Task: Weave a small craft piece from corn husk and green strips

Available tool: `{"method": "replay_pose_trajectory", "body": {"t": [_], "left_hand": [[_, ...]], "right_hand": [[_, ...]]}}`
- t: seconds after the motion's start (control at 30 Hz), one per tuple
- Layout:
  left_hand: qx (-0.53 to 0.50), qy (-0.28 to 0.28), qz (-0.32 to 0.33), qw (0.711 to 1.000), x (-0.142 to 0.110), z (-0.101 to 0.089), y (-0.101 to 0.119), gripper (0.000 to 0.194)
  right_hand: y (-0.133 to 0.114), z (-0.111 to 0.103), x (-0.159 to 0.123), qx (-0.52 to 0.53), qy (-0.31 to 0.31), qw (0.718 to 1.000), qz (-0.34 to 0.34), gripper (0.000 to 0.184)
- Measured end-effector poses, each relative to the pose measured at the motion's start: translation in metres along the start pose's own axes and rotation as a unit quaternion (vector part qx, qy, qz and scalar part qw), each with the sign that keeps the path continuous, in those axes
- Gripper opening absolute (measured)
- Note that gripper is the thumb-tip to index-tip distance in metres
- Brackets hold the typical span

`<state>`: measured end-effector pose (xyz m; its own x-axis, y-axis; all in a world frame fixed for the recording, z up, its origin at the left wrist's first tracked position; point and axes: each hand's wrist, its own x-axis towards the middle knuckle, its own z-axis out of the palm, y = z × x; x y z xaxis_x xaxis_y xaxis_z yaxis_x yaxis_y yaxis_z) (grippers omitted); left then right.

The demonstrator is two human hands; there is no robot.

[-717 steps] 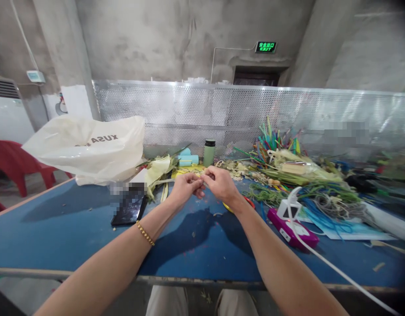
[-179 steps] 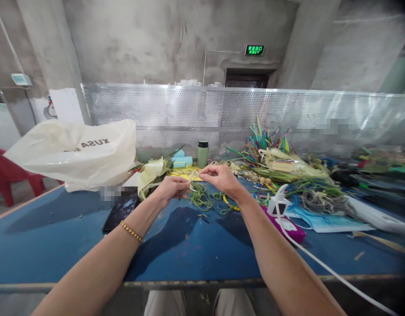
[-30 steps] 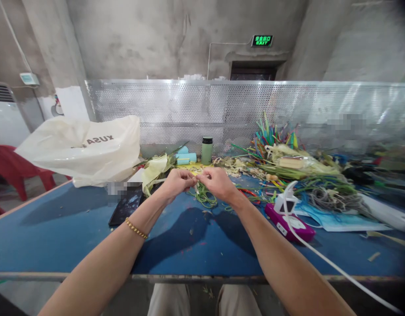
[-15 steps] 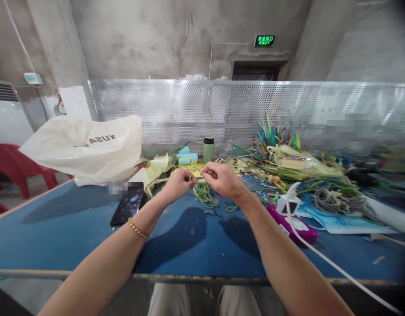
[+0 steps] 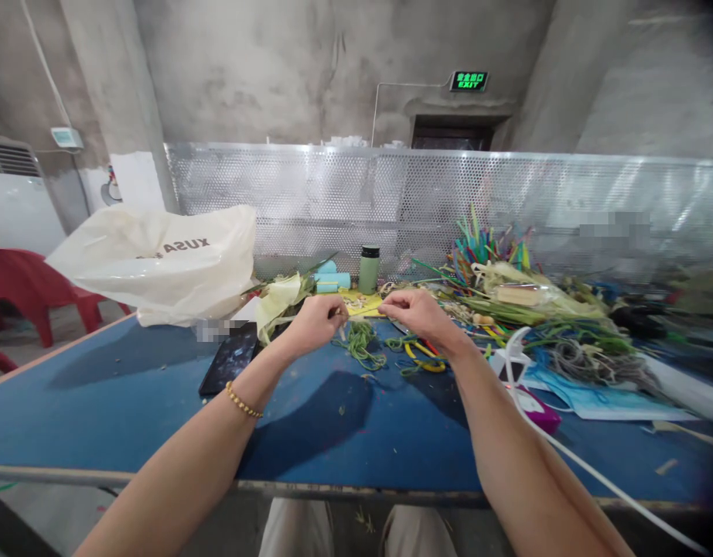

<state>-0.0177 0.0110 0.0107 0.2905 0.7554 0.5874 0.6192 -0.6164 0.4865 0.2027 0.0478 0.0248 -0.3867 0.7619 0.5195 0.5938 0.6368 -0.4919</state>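
My left hand is closed in a pinch above the middle of the table. A small pale strip pokes out below its fingertips, too small to name surely. To its right, my right hand is also pinched, its fingertips pointing left; whatever they hold, perhaps a thin strand, I cannot make out. A gap separates the two hands. Below and between them lies a tangle of green cord on the blue table. Under my right hand a tool with yellow and red handles shows, partly hidden by the wrist.
A dark tablet and a white plastic bag are at left. A green bottle stands at the back. Right are heaped husks and stems, grey cord, a purple power strip and a white cable.
My right hand has moved right, away from my left hand, widening the gap between them. The yellow-handled tool now shows beneath it. My left hand stays nearly in place.
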Motion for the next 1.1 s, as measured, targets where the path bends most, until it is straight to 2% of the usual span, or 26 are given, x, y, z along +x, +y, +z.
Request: {"method": "replay_pose_trajectory", "body": {"t": [0.1, 0.2, 0.23, 0.3, 0.4, 0.47, 0.53, 0.57, 0.6, 0.63, 0.7, 0.77, 0.83, 0.93, 1.1], "left_hand": [[0.178, -0.033, 0.049, 0.982, 0.0, 0.001, -0.009, 0.023], [0.242, -0.084, 0.058, 0.965, 0.0, 0.002, -0.013, 0.024], [0.218, -0.1, 0.063, 0.969, 0.0, 0.002, -0.012, 0.023], [0.106, -0.12, 0.07, 0.985, 0.0, 0.001, -0.008, 0.017], [-0.122, -0.109, 0.043, 0.986, -0.001, 0.001, 0.002, 0.008], [-0.238, -0.064, 0.005, 0.969, -0.002, 0.001, 0.007, 0.005], [-0.307, -0.01, -0.041, 0.951, -0.001, 0.003, 0.009, 0.007], [-0.325, 0.012, -0.063, 0.944, -0.001, 0.004, 0.009, 0.008], [-0.334, 0.027, -0.08, 0.939, -0.001, 0.005, 0.008, 0.009], [-0.339, 0.037, -0.092, 0.936, 0.0, 0.006, 0.007, 0.009], [-0.343, 0.047, -0.102, 0.933, 0.0, 0.007, 0.005, 0.01], [-0.347, 0.055, -0.103, 0.931, 0.0, 0.008, 0.004, 0.011], [-0.346, 0.07, -0.105, 0.93, 0.001, 0.01, 0.003, 0.012], [-0.355, 0.088, -0.119, 0.923, 0.002, 0.012, 0.0, 0.014], [-0.442, 0.092, -0.135, 0.882, 0.004, 0.015, -0.005, 0.017]], "right_hand": [[-0.002, -0.002, 0.001, -0.084, 0.067, 0.992, -0.062, 0.022], [-0.006, 0.001, 0.002, -0.13, 0.099, 0.978, -0.129, 0.019], [-0.007, 0.002, 0.002, -0.137, 0.111, 0.974, -0.14, 0.02], [-0.007, 0.004, 0.003, -0.139, 0.143, 0.971, -0.132, 0.021], [0.001, 0.01, 0.005, -0.152, 0.159, 0.974, -0.062, 0.023], [0.006, 0.017, 0.006, -0.172, 0.091, 0.981, -0.018, 0.022], [0.008, 0.025, 0.006, -0.166, -0.03, 0.985, -0.033, 0.017], [0.006, 0.029, 0.005, -0.147, -0.068, 0.986, -0.051, 0.014], [0.003, 0.031, 0.004, -0.114, -0.076, 0.988, -0.064, 0.013], [-0.001, 0.033, 0.003, -0.066, -0.061, 0.994, -0.064, 0.015], [-0.013, 0.035, 0.001, 0.088, -0.037, 0.995, -0.016, 0.027], [-0.024, 0.035, -0.002, 0.262, -0.078, 0.961, 0.033, 0.036], [-0.032, 0.037, -0.004, 0.361, -0.1, 0.925, 0.058, 0.034], [-0.035, 0.042, -0.004, 0.385, -0.058, 0.918, 0.078, 0.024], [-0.032, 0.048, -0.001, 0.344, 0.009, 0.937, 0.063, 0.022]]}}
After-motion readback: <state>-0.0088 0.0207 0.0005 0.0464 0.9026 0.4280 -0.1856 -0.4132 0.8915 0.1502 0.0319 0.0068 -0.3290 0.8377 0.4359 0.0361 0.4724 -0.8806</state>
